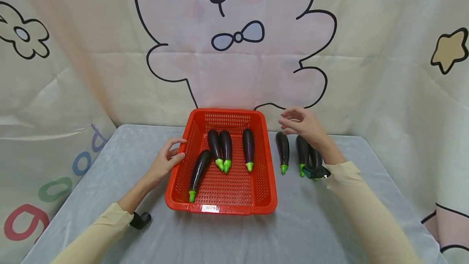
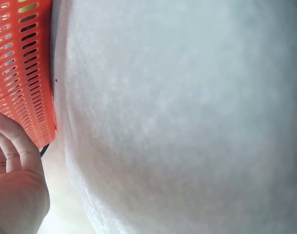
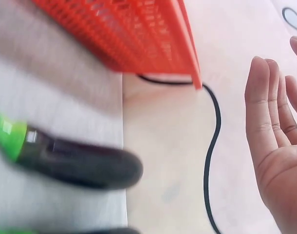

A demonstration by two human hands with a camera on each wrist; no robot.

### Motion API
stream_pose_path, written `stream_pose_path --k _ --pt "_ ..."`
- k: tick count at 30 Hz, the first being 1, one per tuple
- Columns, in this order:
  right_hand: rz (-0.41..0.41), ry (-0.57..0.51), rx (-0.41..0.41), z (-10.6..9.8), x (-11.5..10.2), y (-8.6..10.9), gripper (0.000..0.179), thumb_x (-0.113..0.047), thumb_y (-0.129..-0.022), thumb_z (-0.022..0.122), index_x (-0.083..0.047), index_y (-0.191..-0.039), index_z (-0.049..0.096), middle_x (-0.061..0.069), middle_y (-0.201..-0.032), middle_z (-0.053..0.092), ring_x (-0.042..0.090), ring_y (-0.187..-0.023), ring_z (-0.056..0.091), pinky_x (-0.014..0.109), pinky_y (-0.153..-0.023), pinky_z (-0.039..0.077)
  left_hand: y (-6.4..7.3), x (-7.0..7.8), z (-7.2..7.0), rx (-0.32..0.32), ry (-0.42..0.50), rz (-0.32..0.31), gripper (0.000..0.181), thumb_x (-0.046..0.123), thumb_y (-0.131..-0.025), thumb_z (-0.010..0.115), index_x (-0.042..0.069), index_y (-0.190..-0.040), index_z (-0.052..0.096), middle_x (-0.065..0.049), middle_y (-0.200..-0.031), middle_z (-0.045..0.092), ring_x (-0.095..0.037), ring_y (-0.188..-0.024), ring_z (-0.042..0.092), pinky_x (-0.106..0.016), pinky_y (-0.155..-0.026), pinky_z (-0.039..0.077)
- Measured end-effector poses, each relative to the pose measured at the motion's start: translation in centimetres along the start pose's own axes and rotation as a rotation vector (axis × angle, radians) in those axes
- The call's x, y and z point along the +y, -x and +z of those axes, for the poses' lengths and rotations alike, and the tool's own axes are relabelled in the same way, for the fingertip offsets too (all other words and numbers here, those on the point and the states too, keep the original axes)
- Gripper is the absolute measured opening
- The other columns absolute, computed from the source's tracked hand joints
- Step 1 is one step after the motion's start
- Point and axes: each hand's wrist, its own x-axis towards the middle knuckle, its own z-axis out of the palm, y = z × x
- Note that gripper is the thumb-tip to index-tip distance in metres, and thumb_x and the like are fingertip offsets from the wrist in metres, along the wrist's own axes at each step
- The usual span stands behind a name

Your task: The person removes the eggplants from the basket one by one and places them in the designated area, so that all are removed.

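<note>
A red plastic basket stands on the table with several dark purple, green-stemmed eggplants inside, one of them an eggplant near its left wall. My left hand holds the basket's left rim; in the left wrist view, fingers lie along the outside of the slotted wall. To the right of the basket, my right hand is raised near the table's back edge, empty, its fingers loosely extended. Just below it lies an eggplant, with two more, including another eggplant, partly covered by the right wrist.
A grey cloth covers the table. Behind it hangs a curtain printed with a cartoon bear. The basket's front rim carries a white label. Dark bands with devices, such as the left wrist device, sit on both wrists.
</note>
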Motion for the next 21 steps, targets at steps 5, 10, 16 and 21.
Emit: stream_pose_path --k 5,10,16,21 --pt "-0.042 -0.043 -0.034 2.0 -0.8 -1.0 0.033 -0.014 -0.097 0.072 0.004 -0.121 0.058 0.024 -0.114 0.064 0.04 -0.096 0.067 0.043 -0.078 0.061 0.1 0.1 0.0 -0.015 0.026 0.007 0.044 0.008 -0.104 0.057 0.004 -0.143 0.04 -0.035 -0.121 0.055 -0.033 -0.09 0.071 -0.046 -0.072 0.061" --pt "-0.049 -0.036 -0.074 3.7 -1.4 -1.9 0.035 -0.014 -0.097 0.072 0.004 -0.123 0.058 0.028 -0.115 0.063 0.049 -0.102 0.064 0.047 -0.083 0.059 0.1 0.2 0.0 -0.021 0.041 0.016 0.043 0.006 -0.104 0.056 0.004 -0.143 0.039 -0.036 -0.12 0.055 -0.033 -0.091 0.07 -0.045 -0.072 0.061" --pt "-0.017 -0.028 -0.082 5.9 -2.3 -2.8 0.042 -0.018 -0.096 0.074 0.005 -0.126 0.057 0.022 -0.114 0.066 0.049 -0.103 0.064 0.045 -0.085 0.058 0.1 0.2 0.0 -0.021 0.028 0.015 0.043 0.006 -0.104 0.056 0.004 -0.143 0.039 -0.036 -0.122 0.054 -0.035 -0.092 0.07 -0.046 -0.073 0.061" --pt "0.004 -0.053 -0.08 8.0 -3.0 -3.6 0.039 -0.018 -0.096 0.074 0.004 -0.125 0.057 0.02 -0.115 0.064 0.047 -0.104 0.064 0.05 -0.088 0.057 0.1 0.1 0.0 -0.019 0.027 0.012 0.043 0.007 -0.104 0.056 0.004 -0.143 0.039 -0.036 -0.121 0.055 -0.034 -0.091 0.07 -0.045 -0.073 0.061"
